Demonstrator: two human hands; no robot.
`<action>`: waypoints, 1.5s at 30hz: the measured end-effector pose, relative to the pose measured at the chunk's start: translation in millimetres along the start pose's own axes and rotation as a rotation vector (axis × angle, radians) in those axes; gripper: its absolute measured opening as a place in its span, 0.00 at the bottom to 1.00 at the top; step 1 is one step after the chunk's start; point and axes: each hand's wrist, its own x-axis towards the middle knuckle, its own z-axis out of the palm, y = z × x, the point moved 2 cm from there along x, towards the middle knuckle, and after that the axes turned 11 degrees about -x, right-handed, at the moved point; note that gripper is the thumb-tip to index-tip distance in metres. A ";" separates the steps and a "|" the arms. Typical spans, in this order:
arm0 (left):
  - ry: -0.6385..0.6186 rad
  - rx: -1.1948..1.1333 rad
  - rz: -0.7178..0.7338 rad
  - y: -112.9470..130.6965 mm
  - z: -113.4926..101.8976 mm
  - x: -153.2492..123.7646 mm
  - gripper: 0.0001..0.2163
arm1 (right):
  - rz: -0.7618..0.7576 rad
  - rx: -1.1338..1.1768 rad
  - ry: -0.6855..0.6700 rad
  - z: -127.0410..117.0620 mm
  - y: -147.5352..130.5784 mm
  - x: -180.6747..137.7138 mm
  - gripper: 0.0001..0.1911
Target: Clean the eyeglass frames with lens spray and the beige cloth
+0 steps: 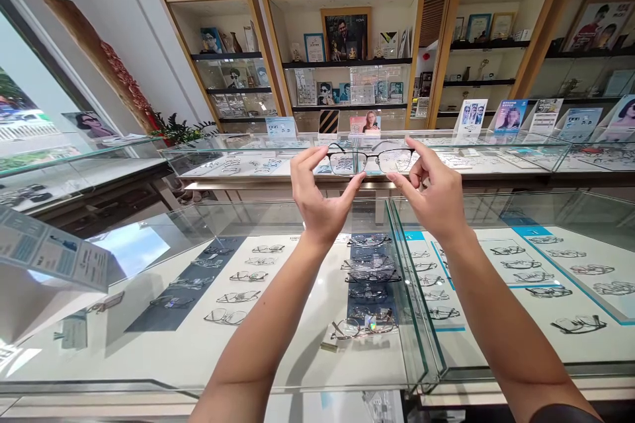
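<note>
I hold a pair of dark-framed glasses [370,160] up in front of me at arm's length, lenses facing away. My left hand [320,195] pinches the left end of the frame between thumb and fingers. My right hand [431,188] pinches the right end the same way. Both arms reach out over a glass display counter [401,264]. Under its top, several pairs of glasses [370,274] lie in rows on white and dark blue trays.
A second glass counter [496,162] with more glasses and upright cards runs across behind. Wooden wall shelves [342,59] hold framed pictures and small displays. A leaflet stand [44,254] is at the left edge, and a plant [176,129] stands at the back left.
</note>
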 end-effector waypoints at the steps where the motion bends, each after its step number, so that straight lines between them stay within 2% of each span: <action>1: -0.008 -0.012 -0.032 -1.9 0.6 -0.5 0.29 | -0.004 0.000 0.009 -0.3 -0.7 -0.3 0.28; 9: -0.060 -0.195 -0.278 -12.3 4.8 -4.3 0.28 | 0.032 0.060 0.033 -2.0 -2.7 -1.5 0.30; 13: -0.066 -0.199 -0.353 -10.8 4.2 -4.6 0.29 | 0.206 0.148 0.052 -6.6 7.6 1.5 0.27; 17: -0.081 -0.201 -0.340 -5.5 3.7 -3.5 0.29 | 0.337 0.230 -0.056 -5.9 17.4 4.7 0.27; 22: -0.098 -0.216 -0.270 -2.9 4.8 -3.1 0.29 | 0.309 0.250 -0.078 -7.4 11.9 5.3 0.32; 31: -0.094 -0.202 -0.213 -6.3 7.5 -5.4 0.29 | 0.355 0.403 -0.117 -3.0 12.3 5.6 0.30; 37: -0.122 -0.257 -0.289 -13.7 11.2 -7.8 0.30 | 0.309 0.479 -0.178 -1.6 8.1 7.4 0.33; 45: -0.200 -0.299 -0.430 -20.6 19.5 -10.8 0.35 | 0.285 0.408 -0.235 0.7 9.7 7.6 0.37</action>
